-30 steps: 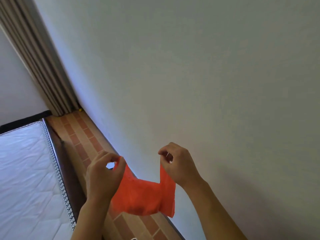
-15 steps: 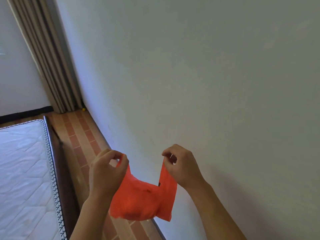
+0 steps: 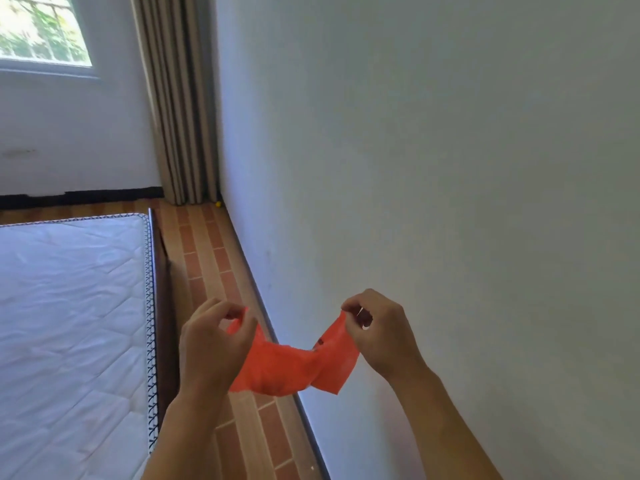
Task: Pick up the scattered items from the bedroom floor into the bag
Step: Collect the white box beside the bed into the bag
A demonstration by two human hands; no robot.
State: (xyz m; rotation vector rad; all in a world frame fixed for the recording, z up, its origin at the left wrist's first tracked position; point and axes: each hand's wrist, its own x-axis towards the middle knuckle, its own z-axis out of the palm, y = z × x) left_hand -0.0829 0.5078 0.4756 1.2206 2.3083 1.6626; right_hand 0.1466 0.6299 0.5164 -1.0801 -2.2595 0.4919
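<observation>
Bedroom floor (image 3: 207,258) | hands: left (image 3: 211,344), right (image 3: 381,334) pinch orange bag (image 3: 294,365)

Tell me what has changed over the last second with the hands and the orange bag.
The view has swung up and levelled, bringing the window into sight. The left hand and right hand have drawn slightly apart, so the orange bag sags wider between them. Nothing was taken hold of or let go: both hands still pinch the bag's upper corners, above the floor strip beside the mattress.

One bag (image 3: 294,368), two hands, one mattress (image 3: 69,323), one curtain (image 3: 176,98).
</observation>
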